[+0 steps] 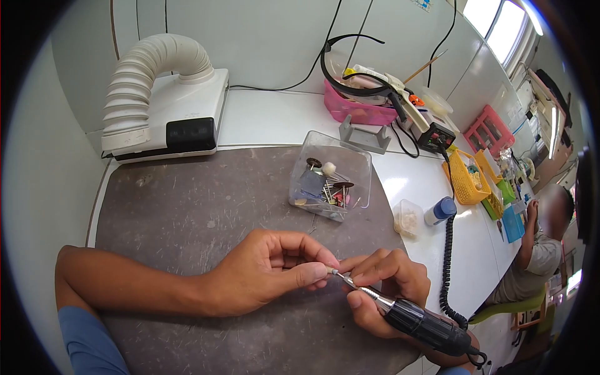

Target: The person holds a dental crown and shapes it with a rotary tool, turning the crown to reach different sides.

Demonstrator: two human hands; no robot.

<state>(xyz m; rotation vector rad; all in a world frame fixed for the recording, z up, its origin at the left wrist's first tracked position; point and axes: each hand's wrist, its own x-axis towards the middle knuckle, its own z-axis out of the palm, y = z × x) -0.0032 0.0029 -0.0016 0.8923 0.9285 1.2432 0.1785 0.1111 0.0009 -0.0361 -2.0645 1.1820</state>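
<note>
My right hand [394,284] is closed around a black and silver rotary handpiece [425,325], its metal nose pointing up and to the left. Thumb and fingertips of my left hand [269,272] pinch a small pale piece [330,270] at the handpiece's tip. Most of that piece is hidden by the fingers, so its kind does not show. Both hands are over a scratched brown mat [181,212]. Beyond them stands a clear plastic box [359,181] holding several rotary bits, among them dark discs [342,185] and a white round buff [329,168].
A white dust extractor [187,106] with a ribbed hose [147,62] stands at the back left. To the right are a small clear container [408,219], a blue-capped bottle [441,211], a coiled black cord [446,269] and a yellow basket [465,181]. Another person [537,250] sits farther right.
</note>
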